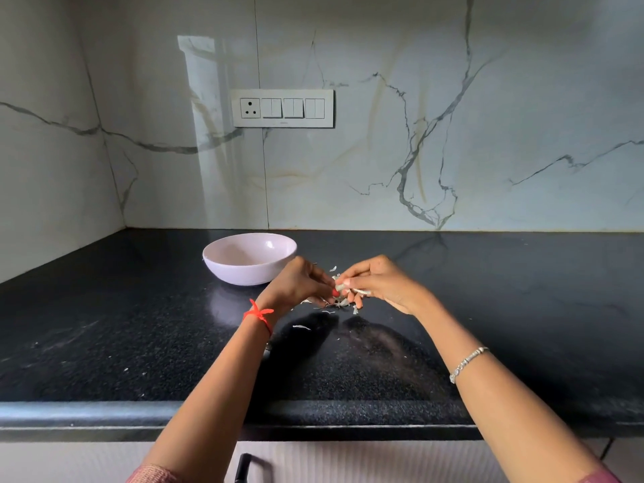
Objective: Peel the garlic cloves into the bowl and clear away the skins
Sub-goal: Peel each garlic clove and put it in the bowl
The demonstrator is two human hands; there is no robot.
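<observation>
A pale pink bowl stands on the black counter, just left of and behind my hands. My left hand and my right hand meet over the counter. Both pinch a garlic clove between their fingertips, with papery skin hanging off it. A small heap of white garlic skins lies on the counter right under the hands. One loose skin flake lies nearer to me. From this angle I cannot see what the bowl holds.
The black speckled counter runs to a marble wall at the back and left. A switch panel is mounted on the wall. A dark drawer handle shows below the counter's front edge.
</observation>
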